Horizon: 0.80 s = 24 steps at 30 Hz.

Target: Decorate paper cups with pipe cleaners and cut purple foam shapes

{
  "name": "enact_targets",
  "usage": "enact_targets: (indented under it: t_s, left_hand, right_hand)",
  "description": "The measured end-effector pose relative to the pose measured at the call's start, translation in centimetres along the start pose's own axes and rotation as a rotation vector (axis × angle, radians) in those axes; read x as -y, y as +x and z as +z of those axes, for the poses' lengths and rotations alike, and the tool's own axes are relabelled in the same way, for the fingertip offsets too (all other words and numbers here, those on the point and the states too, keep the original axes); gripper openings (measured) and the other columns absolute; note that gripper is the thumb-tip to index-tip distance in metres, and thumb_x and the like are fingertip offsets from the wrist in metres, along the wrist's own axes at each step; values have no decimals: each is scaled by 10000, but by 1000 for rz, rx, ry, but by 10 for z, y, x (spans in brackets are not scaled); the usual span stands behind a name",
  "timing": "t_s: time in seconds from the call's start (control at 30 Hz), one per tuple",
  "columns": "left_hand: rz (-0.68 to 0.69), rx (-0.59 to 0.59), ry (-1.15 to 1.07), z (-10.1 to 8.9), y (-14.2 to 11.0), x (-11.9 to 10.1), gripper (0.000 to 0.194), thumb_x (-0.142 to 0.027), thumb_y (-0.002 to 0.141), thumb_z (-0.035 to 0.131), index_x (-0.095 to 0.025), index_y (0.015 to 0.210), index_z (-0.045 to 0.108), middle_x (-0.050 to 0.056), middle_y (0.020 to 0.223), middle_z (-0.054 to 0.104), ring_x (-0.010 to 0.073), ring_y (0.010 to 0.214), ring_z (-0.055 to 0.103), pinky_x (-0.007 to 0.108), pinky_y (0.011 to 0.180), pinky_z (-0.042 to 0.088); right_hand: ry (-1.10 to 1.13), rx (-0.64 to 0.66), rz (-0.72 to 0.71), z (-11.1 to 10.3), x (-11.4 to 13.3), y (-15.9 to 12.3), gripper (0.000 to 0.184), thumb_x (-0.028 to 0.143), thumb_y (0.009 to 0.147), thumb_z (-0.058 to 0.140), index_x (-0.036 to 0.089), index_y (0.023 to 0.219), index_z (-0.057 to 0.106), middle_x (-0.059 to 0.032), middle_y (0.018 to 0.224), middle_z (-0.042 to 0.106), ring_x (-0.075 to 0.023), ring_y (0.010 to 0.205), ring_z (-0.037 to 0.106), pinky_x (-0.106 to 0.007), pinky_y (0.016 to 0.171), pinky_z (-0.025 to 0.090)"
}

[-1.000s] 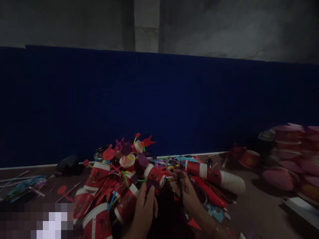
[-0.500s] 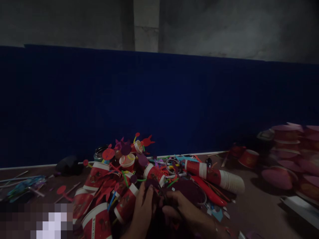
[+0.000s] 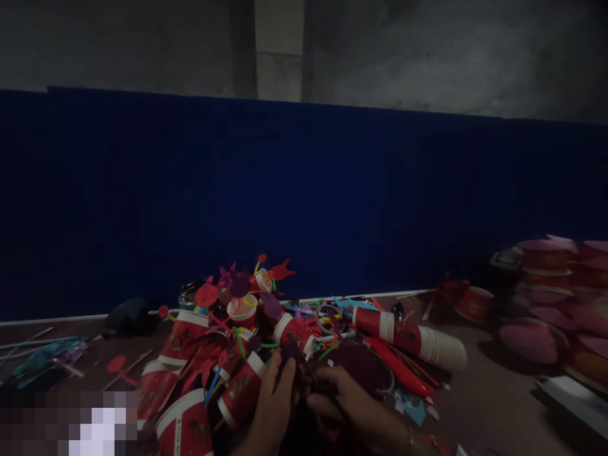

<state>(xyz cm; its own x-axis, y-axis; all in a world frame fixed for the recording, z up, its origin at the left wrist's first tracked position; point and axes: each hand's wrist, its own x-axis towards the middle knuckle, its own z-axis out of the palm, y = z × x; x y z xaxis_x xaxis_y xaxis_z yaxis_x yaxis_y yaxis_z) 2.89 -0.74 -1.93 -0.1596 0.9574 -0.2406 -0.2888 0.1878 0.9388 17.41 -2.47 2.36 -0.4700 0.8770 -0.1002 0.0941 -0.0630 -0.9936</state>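
My left hand (image 3: 273, 402) and my right hand (image 3: 339, 398) meet low in the middle, fingers curled together around a small dark piece (image 3: 304, 373) that I cannot make out. Just beyond them lies a heap of red paper cups (image 3: 237, 370) with coloured straws and paper discs stuck in them. A sleeve of stacked red and white cups (image 3: 411, 342) lies on its side to the right of my hands. A dark purple round shape (image 3: 363, 367) sits beside my right hand.
A dark blue panel (image 3: 304, 202) runs along the back of the brown table (image 3: 479, 392). Pink and red paper pieces and cups (image 3: 555, 297) pile up at the far right. Loose straws and sticks (image 3: 42, 354) lie at the left. A glass jar (image 3: 190, 292) stands behind the heap.
My right hand has drawn back from the straws and cup sleeve toward my left hand, and the two hands have closed together over a small dark piece.
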Motion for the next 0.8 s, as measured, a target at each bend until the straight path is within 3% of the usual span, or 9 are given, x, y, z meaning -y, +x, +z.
enact_targets:
  t_s: [0.13, 0.47, 0.67, 0.8]
  left_hand:
    - [13, 0, 8, -2, 3, 5, 511, -323, 737, 626, -168, 1201, 479, 108, 1382, 425, 250, 1266, 382, 330, 1018, 344]
    - [46, 56, -34, 0, -1, -2, 443, -412, 700, 656, -179, 1072, 593, 120, 1158, 622, 265, 1066, 574, 357, 925, 437]
    - [-22, 21, -105, 4, -8, -10, 451, -392, 627, 710, -190, 1013, 595, 86, 1190, 599, 259, 1098, 547, 288, 828, 487]
    - [24, 109, -91, 6, -11, -14, 405, -408, 615, 711, -194, 947, 622, 68, 1046, 662, 236, 972, 611, 267, 759, 504]
  right_hand:
    - [-16, -23, 19, 0, -3, 1, 425, 525, 651, 676, 128, 728, 543, 56, 495, 483, -56, 415, 421, -162, 398, 310]
    - [-8, -13, 8, -3, -9, 4, 422, 528, 651, 678, 130, 688, 540, 68, 459, 450, -47, 384, 400, -152, 377, 304]
    - [-17, 47, 8, -5, -8, 3, 412, 510, 665, 679, 122, 735, 561, 50, 493, 487, -52, 401, 423, -149, 382, 311]
    - [32, 79, 2, -7, -11, 3, 415, 502, 656, 691, 121, 756, 560, 53, 494, 486, -54, 404, 435, -150, 393, 343]
